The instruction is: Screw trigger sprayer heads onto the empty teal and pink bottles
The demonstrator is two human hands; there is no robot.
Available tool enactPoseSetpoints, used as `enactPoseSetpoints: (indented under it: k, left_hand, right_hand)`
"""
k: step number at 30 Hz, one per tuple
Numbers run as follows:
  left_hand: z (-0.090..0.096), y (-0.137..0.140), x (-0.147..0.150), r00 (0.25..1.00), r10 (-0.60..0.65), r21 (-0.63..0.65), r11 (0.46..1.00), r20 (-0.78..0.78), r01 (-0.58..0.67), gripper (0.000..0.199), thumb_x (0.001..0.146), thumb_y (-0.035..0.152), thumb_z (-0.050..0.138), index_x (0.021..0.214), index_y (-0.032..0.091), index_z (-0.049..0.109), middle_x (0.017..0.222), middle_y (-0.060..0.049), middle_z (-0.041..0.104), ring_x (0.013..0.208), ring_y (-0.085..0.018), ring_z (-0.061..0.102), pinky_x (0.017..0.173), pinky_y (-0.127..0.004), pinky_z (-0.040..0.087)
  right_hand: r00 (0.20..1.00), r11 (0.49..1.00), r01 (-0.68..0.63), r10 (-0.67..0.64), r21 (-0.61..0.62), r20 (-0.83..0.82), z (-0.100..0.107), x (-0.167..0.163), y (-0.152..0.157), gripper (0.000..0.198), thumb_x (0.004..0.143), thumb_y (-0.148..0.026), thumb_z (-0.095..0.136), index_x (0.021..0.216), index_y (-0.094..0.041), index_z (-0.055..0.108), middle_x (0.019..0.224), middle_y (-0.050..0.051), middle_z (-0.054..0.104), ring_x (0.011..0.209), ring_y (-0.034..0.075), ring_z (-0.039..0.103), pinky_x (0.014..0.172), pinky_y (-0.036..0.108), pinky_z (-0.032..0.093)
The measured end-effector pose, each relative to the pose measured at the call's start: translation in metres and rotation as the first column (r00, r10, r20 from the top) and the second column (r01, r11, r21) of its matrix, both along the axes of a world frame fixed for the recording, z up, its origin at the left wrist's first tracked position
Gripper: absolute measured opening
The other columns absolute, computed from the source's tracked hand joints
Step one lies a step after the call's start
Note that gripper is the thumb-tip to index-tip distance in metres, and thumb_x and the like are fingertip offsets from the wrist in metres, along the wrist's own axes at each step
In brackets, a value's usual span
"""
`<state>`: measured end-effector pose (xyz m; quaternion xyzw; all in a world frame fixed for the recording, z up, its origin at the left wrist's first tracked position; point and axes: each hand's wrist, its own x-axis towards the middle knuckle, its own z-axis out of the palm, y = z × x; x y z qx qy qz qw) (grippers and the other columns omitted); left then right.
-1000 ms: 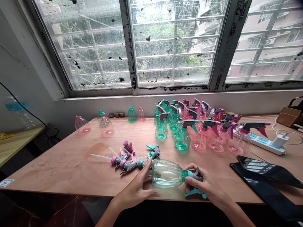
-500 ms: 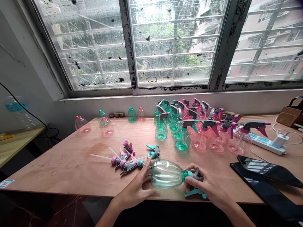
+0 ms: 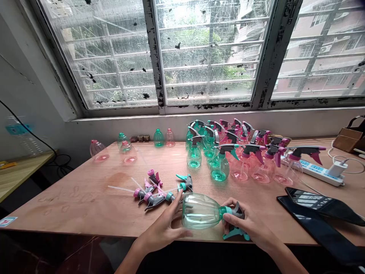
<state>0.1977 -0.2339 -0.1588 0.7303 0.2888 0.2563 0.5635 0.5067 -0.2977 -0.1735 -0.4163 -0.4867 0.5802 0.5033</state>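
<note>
A clear teal plastic spray bottle point(image 3: 201, 211) lies on its side at the near edge of the light plywood table point(image 3: 85, 198), its base pointing left and its neck pointing right. The left hand point(image 3: 164, 228) cups the bottle's base, fingers spread and curled against the rounded plastic, the index finger lying up along its far side. The right hand point(image 3: 251, 226) is closed around the grey and teal trigger sprayer head point(image 3: 235, 220) fitted at the bottle's neck, thumb and fingers wrapped about the collar, the teal trigger sticking out below the palm. Just beyond the left hand lies a loose heap of grey trigger heads with pink and teal collars point(image 3: 159, 188), their thin dip tubes pointing left. Further back, right of centre, stands a crowd of assembled teal and pink spray bottles point(image 3: 236, 156). A few capless teal and pink bottles point(image 3: 127, 146) stand at the far left near the windowsill. On the right lie a white power strip point(image 3: 319, 171) and two dark flat devices point(image 3: 322, 213).
</note>
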Motion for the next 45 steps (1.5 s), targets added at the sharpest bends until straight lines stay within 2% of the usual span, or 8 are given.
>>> enactPoseSetpoints:
  k: [4, 8, 13, 19, 28, 35, 40, 45]
  left_hand:
    - [0.0013, 0.0007, -0.0009, 1.000, 0.002, 0.027, 1.000, -0.028, -0.001, 0.107, 0.091, 0.040, 0.085, 0.175, 0.034, 0.020, 0.185, -0.007, 0.017, 0.168, -0.039, 0.023, 0.137, -0.056, 0.021]
    - [0.0027, -0.0006, -0.0004, 1.000, 0.003, 0.056, 0.998, -0.027, -0.002, 0.102, 0.098, 0.036, 0.075, 0.176, 0.036, 0.009, 0.185, -0.005, 0.015, 0.170, -0.037, 0.019, 0.138, -0.054, 0.019]
    - [0.0000, -0.0005, -0.0010, 0.999, 0.016, 0.039, 0.999, -0.030, -0.015, 0.116, 0.090, 0.041, 0.086, 0.176, 0.034, 0.008, 0.186, -0.008, 0.012, 0.169, -0.037, 0.021, 0.138, -0.054, 0.018]
    - [0.0031, 0.0001, -0.0017, 0.999, -0.004, 0.039, 0.999, -0.040, 0.006, 0.105, 0.092, 0.043, 0.084, 0.175, 0.034, 0.020, 0.186, -0.006, 0.014, 0.170, -0.035, 0.019, 0.138, -0.050, 0.021]
    - [0.0007, -0.0003, 0.0000, 0.999, 0.010, 0.026, 1.000, -0.051, -0.009, 0.117, 0.091, 0.039, 0.084, 0.176, 0.035, 0.004, 0.184, -0.009, 0.019, 0.167, -0.036, 0.029, 0.137, -0.053, 0.023]
    - [0.0034, 0.0005, -0.0025, 0.995, 0.039, 0.082, 0.996, -0.096, -0.032, 0.102, 0.094, 0.037, 0.082, 0.175, 0.032, 0.021, 0.185, -0.005, 0.016, 0.172, -0.034, 0.007, 0.140, -0.051, 0.005]
    - [0.0014, -0.0006, 0.0004, 0.998, 0.022, 0.056, 0.998, -0.052, -0.019, 0.100, 0.101, 0.032, 0.072, 0.176, 0.038, 0.006, 0.185, -0.006, 0.018, 0.168, -0.034, 0.026, 0.137, -0.053, 0.024]
    - [0.0003, 0.0005, 0.0002, 0.999, 0.016, 0.029, 0.999, -0.028, -0.015, 0.114, 0.091, 0.039, 0.085, 0.176, 0.037, 0.009, 0.185, -0.007, 0.017, 0.168, -0.039, 0.025, 0.137, -0.057, 0.024]
  right_hand:
    - [1.000, 1.000, -0.002, 0.002, -0.025, -0.008, 0.0002, -0.0001, -0.0008, 0.049, 0.083, -0.059, 0.091, 0.098, -0.020, 0.066, 0.074, 0.003, 0.079, 0.066, 0.022, 0.075, 0.068, 0.035, 0.061]
    - [1.000, 0.999, -0.020, 0.020, -0.034, -0.025, 0.0007, 0.0002, -0.0013, 0.048, 0.084, -0.057, 0.091, 0.098, -0.020, 0.065, 0.072, 0.003, 0.080, 0.066, 0.022, 0.076, 0.067, 0.033, 0.061]
    - [0.999, 0.999, -0.032, 0.031, -0.036, -0.024, 0.0004, 0.0014, -0.0008, 0.048, 0.086, -0.057, 0.091, 0.098, -0.020, 0.063, 0.073, 0.003, 0.080, 0.065, 0.021, 0.076, 0.066, 0.032, 0.060]
    - [1.000, 0.999, -0.016, 0.015, -0.042, -0.023, 0.0002, 0.0020, -0.0012, 0.050, 0.084, -0.059, 0.091, 0.098, -0.020, 0.062, 0.074, 0.003, 0.080, 0.066, 0.021, 0.076, 0.067, 0.033, 0.061]
    - [1.000, 0.999, -0.016, 0.016, -0.032, 0.000, 0.0029, 0.0026, -0.0020, 0.048, 0.084, -0.057, 0.091, 0.100, -0.020, 0.064, 0.074, 0.003, 0.080, 0.068, 0.023, 0.076, 0.069, 0.035, 0.061]
    - [1.000, 1.000, 0.021, -0.021, -0.019, 0.014, 0.0030, 0.0020, -0.0006, 0.051, 0.082, -0.060, 0.092, 0.101, -0.021, 0.065, 0.076, 0.002, 0.078, 0.069, 0.023, 0.076, 0.069, 0.035, 0.062]
    - [1.000, 1.000, 0.013, -0.013, -0.004, 0.006, 0.0009, 0.0022, 0.0002, 0.050, 0.084, -0.060, 0.090, 0.102, -0.021, 0.065, 0.076, 0.002, 0.077, 0.068, 0.021, 0.074, 0.069, 0.035, 0.062]
    - [0.999, 1.000, 0.000, 0.001, -0.024, 0.045, 0.0035, 0.0026, -0.0018, 0.051, 0.083, -0.060, 0.091, 0.102, -0.021, 0.065, 0.074, 0.001, 0.078, 0.071, 0.023, 0.075, 0.072, 0.036, 0.062]
